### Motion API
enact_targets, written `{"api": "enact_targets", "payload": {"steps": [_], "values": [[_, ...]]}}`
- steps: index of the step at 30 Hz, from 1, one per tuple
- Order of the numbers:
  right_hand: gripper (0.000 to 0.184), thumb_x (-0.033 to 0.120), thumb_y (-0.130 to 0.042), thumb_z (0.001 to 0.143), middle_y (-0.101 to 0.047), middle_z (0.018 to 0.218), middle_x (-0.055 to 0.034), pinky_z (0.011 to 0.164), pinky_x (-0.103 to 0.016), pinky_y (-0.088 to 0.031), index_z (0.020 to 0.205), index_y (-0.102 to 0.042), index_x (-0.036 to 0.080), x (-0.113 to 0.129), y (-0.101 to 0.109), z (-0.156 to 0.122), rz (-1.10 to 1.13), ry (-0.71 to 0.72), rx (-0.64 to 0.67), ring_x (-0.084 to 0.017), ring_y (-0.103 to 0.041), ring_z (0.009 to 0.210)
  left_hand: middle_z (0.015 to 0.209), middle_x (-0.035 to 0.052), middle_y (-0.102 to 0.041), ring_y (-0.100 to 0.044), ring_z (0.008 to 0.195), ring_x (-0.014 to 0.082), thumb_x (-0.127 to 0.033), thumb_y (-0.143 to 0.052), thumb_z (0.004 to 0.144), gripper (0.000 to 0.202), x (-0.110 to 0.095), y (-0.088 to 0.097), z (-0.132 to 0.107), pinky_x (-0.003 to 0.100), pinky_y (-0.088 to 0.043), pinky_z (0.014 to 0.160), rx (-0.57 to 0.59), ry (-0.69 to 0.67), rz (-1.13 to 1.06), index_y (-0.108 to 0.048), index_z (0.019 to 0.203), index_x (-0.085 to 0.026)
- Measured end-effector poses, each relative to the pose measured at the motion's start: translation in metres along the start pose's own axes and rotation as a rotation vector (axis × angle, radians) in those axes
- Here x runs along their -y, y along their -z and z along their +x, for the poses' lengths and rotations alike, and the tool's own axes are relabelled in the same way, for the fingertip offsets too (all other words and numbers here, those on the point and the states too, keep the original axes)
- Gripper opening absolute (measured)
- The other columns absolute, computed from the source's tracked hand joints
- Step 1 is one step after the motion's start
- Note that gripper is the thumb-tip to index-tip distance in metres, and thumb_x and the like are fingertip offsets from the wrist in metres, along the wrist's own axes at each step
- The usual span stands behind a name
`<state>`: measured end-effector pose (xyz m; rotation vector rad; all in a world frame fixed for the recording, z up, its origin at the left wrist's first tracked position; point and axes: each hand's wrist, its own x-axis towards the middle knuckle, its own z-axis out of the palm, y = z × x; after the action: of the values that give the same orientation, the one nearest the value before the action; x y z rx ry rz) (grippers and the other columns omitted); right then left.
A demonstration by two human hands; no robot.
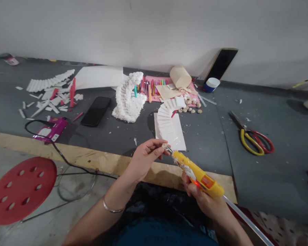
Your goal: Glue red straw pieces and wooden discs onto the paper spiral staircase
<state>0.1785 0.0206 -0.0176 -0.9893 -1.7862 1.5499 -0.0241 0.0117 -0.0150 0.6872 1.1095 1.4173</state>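
Note:
My left hand (146, 156) pinches a small beige lump (165, 146) between thumb and fingers, just over the table's front part. In my right hand (199, 194) is a yellow hot glue gun (200, 172), its metal nozzle at the lump; whether they touch I cannot tell. A long clear glue stick (247, 220) runs out of the gun's back. Beyond my hands, a curved arch of white foam strips (166, 119) rises from a white base board (181, 131). Several similar beige lumps (192, 111) lie beside the arch.
Left of the arch stand a white crumb-covered arch (129, 99) and a black phone (96, 111). White and red scraps (53, 99) are spread farther left. Scissors (254, 138) lie right. A black cable (64, 153) crosses the front edge above a red stool (23, 191).

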Motion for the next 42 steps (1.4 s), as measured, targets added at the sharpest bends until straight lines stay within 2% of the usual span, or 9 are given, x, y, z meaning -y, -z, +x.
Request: {"api": "enact_targets", "payload": {"steps": [8, 17, 26, 32, 42], "values": [[0.045, 0.063, -0.053, 0.086, -0.044, 0.056, 0.0032, 0.047, -0.024, -0.039, 0.070, -0.052, 0.021, 0.002, 0.002, -0.001, 0.004, -0.055, -0.001, -0.011, -0.040, 0.050, 0.085, 0.0061, -0.074, -0.066, 0.076, 0.0141, -0.031, -0.073, 0.080, 0.022, -0.001, -0.001, -0.001, 0.024, -0.046, 0.065, 0.000, 0.023, 0.017, -0.073, 0.097, -0.018], [0.048, 0.064, -0.053, 0.085, -0.044, 0.057, 0.0021, 0.047, -0.025, -0.038, 0.063, -0.048, 0.022, 0.001, 0.002, -0.002, -0.049, -0.018, -0.029, -0.012, -0.040, 0.052, 0.087, 0.0063, -0.074, -0.067, 0.077, 0.0129, -0.031, -0.072, 0.082, 0.021, 0.000, -0.002, -0.002, 0.022, -0.046, 0.066, 0.021, 0.032, 0.010, -0.073, 0.099, -0.018], [0.040, 0.055, -0.057, 0.082, -0.044, 0.052, 0.0031, 0.044, -0.023, -0.038, 0.061, -0.049, 0.022, 0.002, 0.002, 0.000, -0.122, -0.033, -0.081, -0.011, -0.042, 0.048, 0.083, 0.0060, -0.074, -0.067, 0.075, 0.0141, -0.033, -0.075, 0.079, 0.024, -0.002, -0.002, -0.002, 0.024, -0.046, 0.065, -0.006, 0.059, -0.023, -0.073, 0.097, -0.017], [0.030, 0.045, -0.059, 0.079, -0.046, 0.051, 0.0037, 0.042, -0.022, -0.036, 0.062, -0.051, 0.022, 0.011, 0.001, 0.002, -0.128, -0.053, -0.056, -0.010, -0.042, 0.045, 0.086, 0.0071, -0.075, -0.065, 0.076, 0.0140, -0.033, -0.074, 0.080, 0.024, -0.002, -0.002, -0.003, 0.025, -0.046, 0.067, -0.008, 0.055, -0.007, -0.073, 0.097, -0.017], [0.033, 0.048, -0.058, 0.082, -0.045, 0.052, 0.0038, 0.043, -0.022, -0.037, 0.064, -0.051, 0.021, 0.004, 0.005, -0.003, -0.171, -0.037, -0.090, -0.010, -0.042, 0.046, 0.082, 0.0060, -0.074, -0.066, 0.075, 0.0137, -0.035, -0.076, 0.077, 0.026, -0.003, -0.003, -0.003, 0.025, -0.047, 0.068, -0.015, 0.062, -0.024, -0.073, 0.096, -0.018]]}}
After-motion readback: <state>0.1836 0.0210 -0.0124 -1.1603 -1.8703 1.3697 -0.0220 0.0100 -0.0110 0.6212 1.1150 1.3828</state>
